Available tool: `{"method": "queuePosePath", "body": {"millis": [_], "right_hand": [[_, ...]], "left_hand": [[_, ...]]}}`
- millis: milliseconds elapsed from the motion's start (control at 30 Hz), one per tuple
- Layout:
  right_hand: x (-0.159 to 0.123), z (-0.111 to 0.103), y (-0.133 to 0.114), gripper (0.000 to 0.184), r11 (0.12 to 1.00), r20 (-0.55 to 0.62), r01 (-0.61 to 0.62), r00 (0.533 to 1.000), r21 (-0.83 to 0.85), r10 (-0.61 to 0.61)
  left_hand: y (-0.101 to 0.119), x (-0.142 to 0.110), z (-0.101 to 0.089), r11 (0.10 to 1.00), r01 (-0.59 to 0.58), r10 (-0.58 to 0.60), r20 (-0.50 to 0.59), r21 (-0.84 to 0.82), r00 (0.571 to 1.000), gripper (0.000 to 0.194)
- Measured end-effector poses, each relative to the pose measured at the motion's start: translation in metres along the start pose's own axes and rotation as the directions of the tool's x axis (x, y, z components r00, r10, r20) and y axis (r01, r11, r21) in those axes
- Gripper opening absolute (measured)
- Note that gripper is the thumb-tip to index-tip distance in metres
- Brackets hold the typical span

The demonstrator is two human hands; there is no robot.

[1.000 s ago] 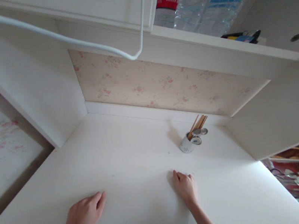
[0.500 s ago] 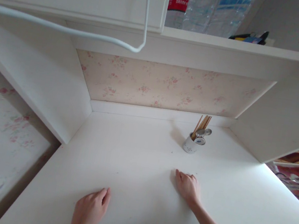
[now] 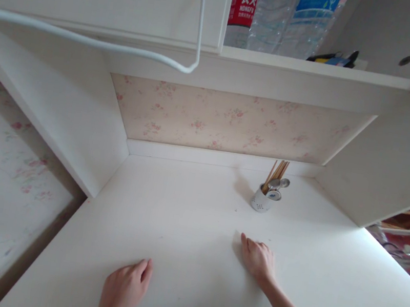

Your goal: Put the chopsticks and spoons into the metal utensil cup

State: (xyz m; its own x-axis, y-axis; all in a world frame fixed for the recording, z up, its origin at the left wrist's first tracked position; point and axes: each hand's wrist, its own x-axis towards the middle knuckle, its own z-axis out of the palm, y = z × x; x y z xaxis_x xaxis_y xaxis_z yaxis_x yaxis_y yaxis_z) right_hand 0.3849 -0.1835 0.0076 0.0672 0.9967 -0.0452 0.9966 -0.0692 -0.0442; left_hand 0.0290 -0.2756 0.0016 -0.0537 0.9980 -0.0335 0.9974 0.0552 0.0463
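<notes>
- both hands rest on the white tabletop [image 3: 182, 202]; the left hand [image 3: 124, 286] is loosely curled, fingers together, with no held object visible.
- the right hand [image 3: 258, 260] is likewise folded in, nearest the white holder [image 3: 259, 202] but apart from it.
- the holder stands upright towards the back, with chopsticks [image 3: 280, 170] and spoons [image 3: 285, 183] in it.
- any grasp would call for uncurling the fingers first.
- a pale cable [image 3: 128, 50] crosses above; plastic bottles [image 3: 275, 19] fill part of the shelf [image 3: 312, 68].
</notes>
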Motion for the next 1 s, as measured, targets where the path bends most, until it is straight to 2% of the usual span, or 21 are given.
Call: {"method": "queuePosePath", "body": {"millis": [500,600,667,733,767,833,900,933,1000], "right_hand": [[-0.001,0.001,-0.002,0.064,1.000,0.010,-0.011,1.000,0.009,0.011],[0.001,0.005,0.000,0.059,0.995,0.008,-0.028,1.000,0.101,0.027],[0.005,0.009,0.004,0.054,0.968,-0.033,-0.066,0.997,0.241,0.076],[0.013,0.013,0.010,0.048,0.885,-0.093,-0.178,0.966,0.431,0.240],[0.019,0.014,0.014,0.049,0.815,-0.123,-0.240,0.928,0.527,0.352],[0.034,0.013,0.023,0.063,0.672,-0.177,-0.302,0.819,0.676,0.546],[0.051,0.008,0.030,0.082,0.605,-0.230,-0.275,0.747,0.747,0.624],[0.060,0.004,0.032,0.089,0.599,-0.246,-0.264,0.733,0.756,0.634],[0.078,-0.006,0.035,0.100,0.640,-0.259,-0.279,0.746,0.716,0.614]], "left_hand": [[0.001,-0.002,-0.006,1.000,-0.001,0.001,-0.005,-0.030,1.000,0.044],[0.001,-0.002,-0.007,0.999,-0.009,0.008,-0.005,-0.054,1.000,0.044],[0.002,-0.001,-0.009,0.998,0.003,-0.003,0.001,-0.065,1.000,0.043],[0.003,0.001,-0.011,0.996,0.033,-0.032,0.018,-0.087,0.999,0.042],[0.002,0.002,-0.012,0.993,0.049,-0.046,0.030,-0.108,0.998,0.042],[-0.001,0.005,-0.013,0.979,0.073,-0.064,0.053,-0.190,0.997,0.041],[-0.009,0.011,-0.012,0.940,0.116,-0.091,0.091,-0.321,0.992,0.040],[-0.013,0.015,-0.011,0.902,0.146,-0.107,0.116,-0.406,0.987,0.040],[-0.022,0.023,-0.008,0.782,0.208,-0.142,0.158,-0.588,0.977,0.044]]}}
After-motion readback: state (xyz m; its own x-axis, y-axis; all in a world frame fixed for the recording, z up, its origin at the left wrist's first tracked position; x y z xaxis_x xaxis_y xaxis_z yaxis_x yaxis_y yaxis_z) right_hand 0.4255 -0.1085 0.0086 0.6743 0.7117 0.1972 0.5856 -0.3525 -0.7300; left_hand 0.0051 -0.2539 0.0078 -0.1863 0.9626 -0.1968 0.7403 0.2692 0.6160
